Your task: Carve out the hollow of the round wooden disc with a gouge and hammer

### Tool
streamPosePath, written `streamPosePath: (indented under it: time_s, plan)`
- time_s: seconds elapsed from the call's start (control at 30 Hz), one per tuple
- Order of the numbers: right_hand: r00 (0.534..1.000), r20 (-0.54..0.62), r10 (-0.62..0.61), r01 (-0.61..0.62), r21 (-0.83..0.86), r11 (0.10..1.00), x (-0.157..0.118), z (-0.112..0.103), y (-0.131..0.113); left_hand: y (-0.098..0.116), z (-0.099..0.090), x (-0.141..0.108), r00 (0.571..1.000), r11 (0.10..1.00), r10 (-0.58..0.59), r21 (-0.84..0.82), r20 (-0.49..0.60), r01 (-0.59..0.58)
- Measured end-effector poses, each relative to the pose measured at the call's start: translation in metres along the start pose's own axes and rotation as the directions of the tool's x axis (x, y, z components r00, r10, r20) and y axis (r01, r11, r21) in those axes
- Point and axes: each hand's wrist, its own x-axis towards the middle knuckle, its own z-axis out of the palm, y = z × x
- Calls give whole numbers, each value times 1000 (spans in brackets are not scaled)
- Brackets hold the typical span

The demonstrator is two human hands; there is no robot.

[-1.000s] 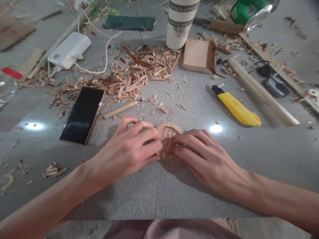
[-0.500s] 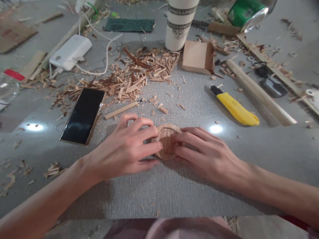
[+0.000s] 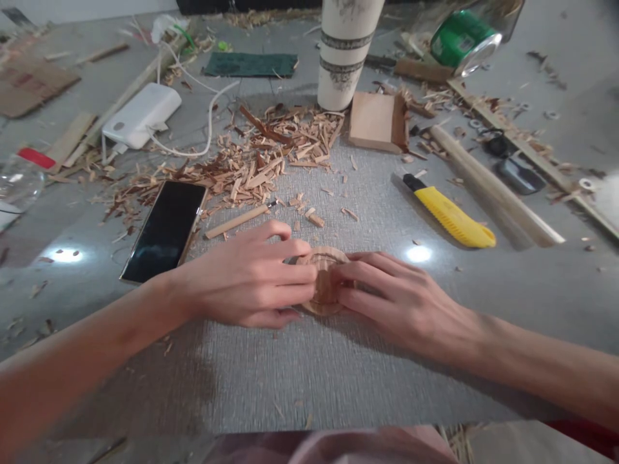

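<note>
A round wooden disc (image 3: 323, 298) with a raised rim and a carved, recessed middle lies on the grey textured surface in front of me. My right hand (image 3: 387, 287) grips its right edge, the fingers reaching over the rim. My left hand (image 3: 261, 280) is at the disc's left side with bent, spread fingers; its fingertips reach over the rim, and its grip on the disc does not show. Beyond my left hand lies a thin carving tool (image 3: 239, 220) with a wooden handle and a small dark tip.
Wood shavings (image 3: 261, 161) are heaped behind the tool. A phone (image 3: 165, 229) and a white power bank (image 3: 142, 116) lie left. Farther back stand a paper cup (image 3: 343, 71) and a small open box (image 3: 374, 122). A yellow utility knife (image 3: 454, 216), a wooden stick (image 3: 493, 183) and a green can (image 3: 461, 42) lie right.
My left hand has shifted slightly over the disc, its fingers straighter than before. My right hand keeps its grip. The view has tilted a little upward.
</note>
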Motion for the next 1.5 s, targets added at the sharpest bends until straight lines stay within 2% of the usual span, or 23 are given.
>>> streamPosePath:
  time_s: [0.13, 0.3, 0.47, 0.63, 0.8, 1.1, 1.3, 1.5]
  plan:
    - [1000, -20, -6, 6, -2, 1000, 2, 0, 1, -9, -1, 1, 1000, 997, 4, -77, 6, -4]
    - [999, -38, 0, 0, -3, 1000, 1, 3, 1, -5, 4, -4, 997, 990, -77, -117, -21, 74]
    - [999, -46, 0, -1, -4, 1000, 0, 4, 1, 11, 2, -11, 986, 974, -164, -154, 13, 164]
    - [999, -38, 23, -23, -11, 1000, 0, 4, -3, 34, 2, -7, 945, 918, -326, -225, 38, 326]
    - [999, -33, 32, -32, -1, 999, 0, 1, -6, 52, 7, -4, 909, 874, -412, -257, 59, 412]
    - [998, -59, 3, -4, -22, 1000, 0, 1, -6, 61, 9, -9, 935, 930, -351, -98, 52, 355]
    - [998, -64, -7, 4, -44, 999, -1, 3, -5, 55, 12, -12, 943, 940, -329, -85, 43, 332]
    - [999, -47, -15, 12, -56, 998, 1, 2, -3, 43, 9, -16, 965, 964, -255, -64, 55, 258]
